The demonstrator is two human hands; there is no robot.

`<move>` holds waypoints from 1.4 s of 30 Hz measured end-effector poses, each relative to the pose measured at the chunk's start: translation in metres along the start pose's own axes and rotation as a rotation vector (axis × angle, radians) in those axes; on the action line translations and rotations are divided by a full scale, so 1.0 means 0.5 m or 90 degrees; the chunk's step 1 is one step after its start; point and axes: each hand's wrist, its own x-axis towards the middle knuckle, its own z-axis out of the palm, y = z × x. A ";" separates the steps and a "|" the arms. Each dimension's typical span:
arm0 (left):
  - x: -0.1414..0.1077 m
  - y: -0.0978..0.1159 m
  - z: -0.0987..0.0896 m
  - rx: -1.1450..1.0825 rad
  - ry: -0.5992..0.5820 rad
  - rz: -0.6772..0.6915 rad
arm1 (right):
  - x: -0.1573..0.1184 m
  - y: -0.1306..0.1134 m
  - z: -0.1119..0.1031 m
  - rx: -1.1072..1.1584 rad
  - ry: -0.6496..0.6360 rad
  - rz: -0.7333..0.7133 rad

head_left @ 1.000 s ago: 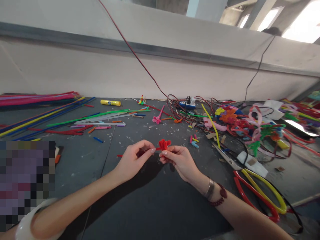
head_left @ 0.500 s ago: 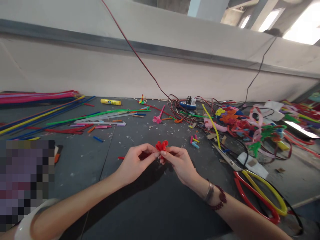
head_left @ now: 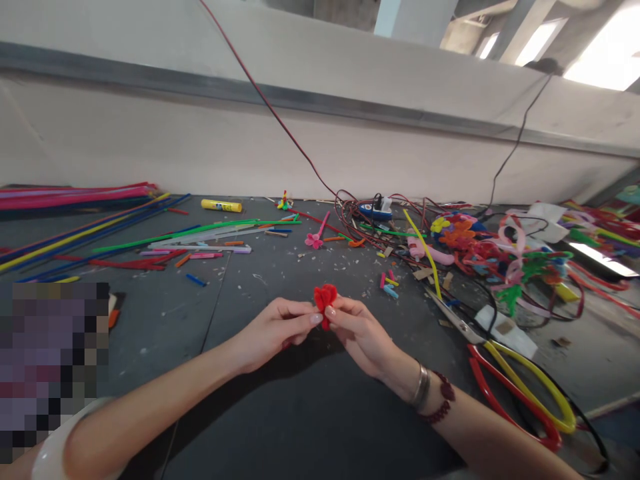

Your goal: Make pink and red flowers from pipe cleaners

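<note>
A small red fuzzy flower (head_left: 325,298) with looped petals is held between both hands near the middle of the view. My left hand (head_left: 283,329) pinches its left side, thumb and fingertips pressed together. My right hand (head_left: 356,329) grips it from the right, with the thumb on its front. Part of the red piece shows below the fingertips. Beyond the hands, a pink flower with a stem (head_left: 314,239) lies on the dark table (head_left: 260,427).
Scissors with red and yellow handles (head_left: 520,387) lie at the right, near a pile of colourful fuzzy flowers (head_left: 460,233). Long pipe cleaners (head_left: 75,230) and a yellow glue stick (head_left: 221,205) are at the left and back. A glue gun (head_left: 430,250) lies among cables.
The red flower has turned and its petals stand more upright. The fingers of my left hand have straightened and lie flatter, and my right hand has shifted slightly.
</note>
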 end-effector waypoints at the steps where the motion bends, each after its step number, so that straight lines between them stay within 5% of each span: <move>1: 0.000 -0.001 0.001 -0.048 -0.010 -0.015 | 0.000 0.002 -0.001 0.028 -0.013 0.021; 8: -0.009 -0.003 0.024 -0.364 -0.134 -0.137 | -0.003 0.001 0.004 0.154 -0.117 0.113; 12: -0.023 -0.002 0.043 -0.427 -0.179 -0.155 | -0.009 -0.011 0.013 0.125 -0.147 0.127; 17: -0.025 0.001 0.041 -0.297 -0.101 -0.094 | -0.007 -0.010 0.010 0.084 -0.133 0.093; 23: -0.014 0.024 0.021 0.195 0.101 0.092 | 0.000 -0.008 0.007 -0.089 0.069 -0.093; 28: -0.015 0.032 0.020 0.430 0.133 0.188 | -0.008 -0.017 0.013 -0.171 0.046 -0.131; 35: -0.020 0.031 0.020 0.478 0.100 0.210 | -0.008 -0.013 0.009 -0.177 0.022 -0.131; 42: -0.021 0.040 0.029 0.310 0.044 0.172 | -0.006 -0.004 0.009 -0.028 -0.034 -0.005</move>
